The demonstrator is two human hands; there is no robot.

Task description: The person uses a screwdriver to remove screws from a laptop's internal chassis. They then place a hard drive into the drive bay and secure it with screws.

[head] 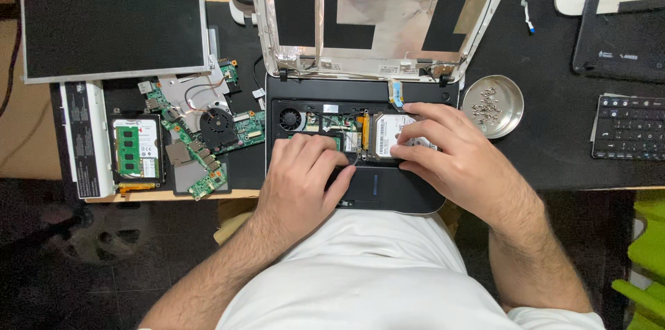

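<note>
Head view shows you bent over an opened laptop base (388,195) on the black table (547,157), with its keyboard deck off and the stripped lid shell (377,15) standing up at the far side. Your right hand (450,153) rests on the hard drive (389,132) in the right part of the bay, fingers spread loosely over its label and far edge, pressing rather than gripping. Your left hand (301,177) lies just left of the drive, fingers curled down onto the board beside the memory slot (315,139); it seems to hold nothing, though the fingertips are hidden.

To do this well, steady the base with the left hand and keep those fingers off the thin cables beside the drive. Move the drive flat along its connector axis; do not lever it upward. Mind the blue-tipped ribbon (395,91) just beyond your right fingertips. Any loose screw belongs in the round metal dish (509,112) at right, not among the boards (201,143) at left.
</note>
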